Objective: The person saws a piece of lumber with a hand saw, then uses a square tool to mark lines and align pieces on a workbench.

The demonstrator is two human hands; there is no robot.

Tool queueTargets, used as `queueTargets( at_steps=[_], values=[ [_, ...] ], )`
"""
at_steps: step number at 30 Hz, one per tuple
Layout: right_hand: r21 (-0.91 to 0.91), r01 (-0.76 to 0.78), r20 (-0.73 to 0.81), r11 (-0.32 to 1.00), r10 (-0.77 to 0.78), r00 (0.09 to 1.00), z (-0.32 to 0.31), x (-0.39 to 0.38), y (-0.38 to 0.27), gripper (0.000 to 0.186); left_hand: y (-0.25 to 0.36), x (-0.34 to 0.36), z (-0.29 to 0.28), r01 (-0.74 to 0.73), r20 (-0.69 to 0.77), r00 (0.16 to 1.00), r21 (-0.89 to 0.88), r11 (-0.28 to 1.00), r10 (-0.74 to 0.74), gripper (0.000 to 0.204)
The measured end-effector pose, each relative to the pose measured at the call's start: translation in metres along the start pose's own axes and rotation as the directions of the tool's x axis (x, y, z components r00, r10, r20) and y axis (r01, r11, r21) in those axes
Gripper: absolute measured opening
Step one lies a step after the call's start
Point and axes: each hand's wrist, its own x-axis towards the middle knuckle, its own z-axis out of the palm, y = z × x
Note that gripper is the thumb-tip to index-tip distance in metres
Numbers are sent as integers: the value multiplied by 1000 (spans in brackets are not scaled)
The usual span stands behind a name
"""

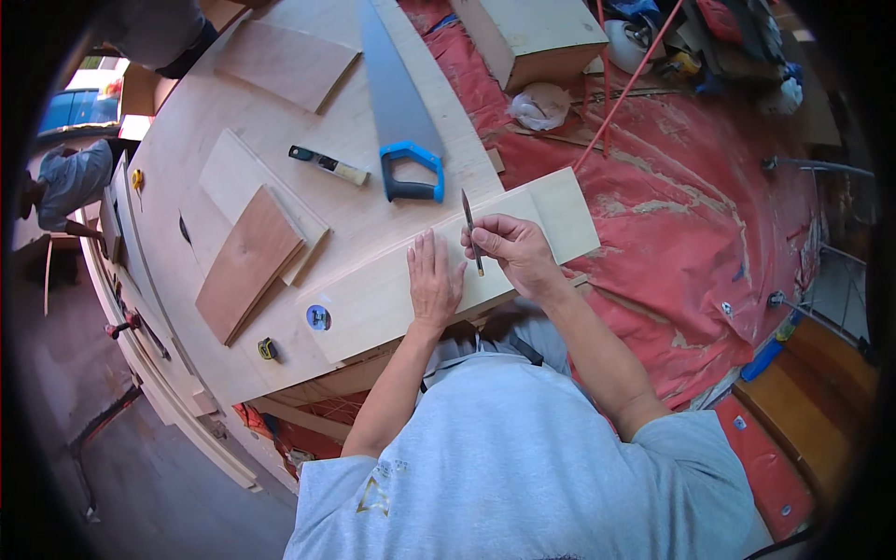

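Grey cloth shirt (523,448) behind, our right grip (521,250) is pinching a dark pencil (469,213); slackening our flat left (435,282) risks shifting the pale plank (369,319).

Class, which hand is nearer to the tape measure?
Left. The left hand lies on the board, to the right of the tape measure; the right hand, holding a pencil, is farther right.

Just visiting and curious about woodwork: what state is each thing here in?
Left hand: fingers extended, on the pale board
Right hand: closed on the pencil
Pencil: gripped
Pale board: lying under the left hand
Handsaw: lying flat, unheld
Tape measure: unheld, no blade seen extended
Reddish-brown board: unheld, overlapping paler wood
Red sheet: wrinkled, dusty
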Motion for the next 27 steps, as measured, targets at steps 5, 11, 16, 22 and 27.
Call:
queueTargets(
  at_steps=[5, 11, 16, 22, 27],
  values=[
    [16, -11, -66, 1000, 12, 998, -20, -11, -5, 25, 3, 3, 16, -26, 17, 1000, 30, 999, 25, 76],
    [79, -56, -94, 995, 63, 994, -35, -17, -12, 20, -7, -5, 32, -67, -56, 996, 89, 994, 72, 79],
    [118, -42, -101, 992, 54, 993, -51, -19, -15, 22, -4, -5, 33, -70, -31, 997, 109, 992, 74, 79],
    [127, -68, -109, 990, 82, 991, -56, -19, -22, 23, -4, -4, 32, -68, -24, 997, 117, 991, 71, 79],
    [117, -58, -122, 991, 72, 990, -59, -19, -23, 23, -2, -4, 29, -62, -15, 998, 109, 992, 64, 79]
  ],
)
